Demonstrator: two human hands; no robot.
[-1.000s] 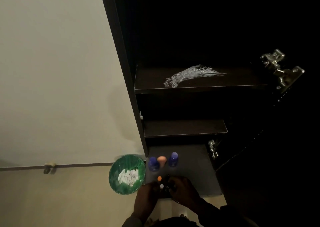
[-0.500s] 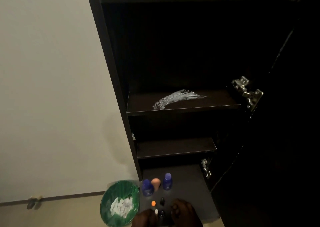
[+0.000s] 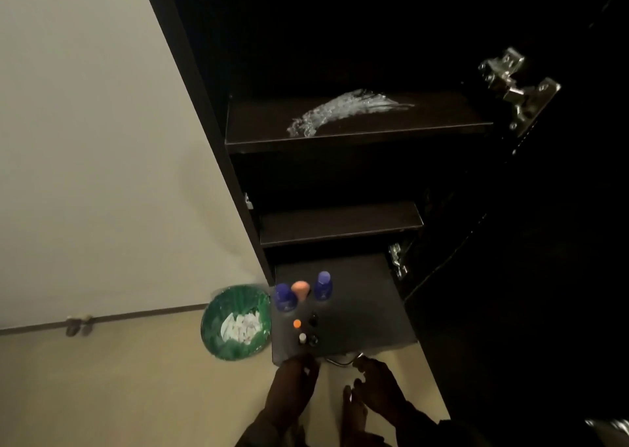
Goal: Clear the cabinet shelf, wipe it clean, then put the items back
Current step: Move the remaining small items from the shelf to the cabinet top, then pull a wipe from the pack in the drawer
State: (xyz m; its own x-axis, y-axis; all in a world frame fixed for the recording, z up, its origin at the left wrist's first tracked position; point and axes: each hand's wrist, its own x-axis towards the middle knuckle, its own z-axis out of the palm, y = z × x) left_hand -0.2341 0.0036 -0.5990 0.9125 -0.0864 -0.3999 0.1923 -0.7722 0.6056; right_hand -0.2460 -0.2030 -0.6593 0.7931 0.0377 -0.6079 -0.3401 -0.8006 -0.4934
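The dark cabinet's upper shelf [image 3: 357, 133] is bare of items and carries a white streaky smear [image 3: 340, 109]. A lower shelf [image 3: 340, 223] is bare too. On a dark grey board [image 3: 367, 310] at the cabinet's foot stand two purple bottles [image 3: 284, 296] [image 3: 323, 285], an orange sponge [image 3: 300, 289] and several tiny bottles, one with an orange cap [image 3: 297, 324]. My left hand [image 3: 294, 378] is at the board's near edge, fingers bent down, nothing seen in it. My right hand [image 3: 377, 388] hovers just off the board with loose fingers, holding nothing.
A green bin [image 3: 235, 324] with white paper scraps stands on the floor left of the board. A pale wall [image 3: 102, 140] is at the left. Metal hinges [image 3: 517, 89] mark the open door [image 3: 544, 276] at the right. A curved metal piece [image 3: 340, 361] lies at the board's near edge.
Both hands have drawn back from the tiny bottles toward me and now sit off the board's near edge. The tiny bottles stand free. The view has shifted.
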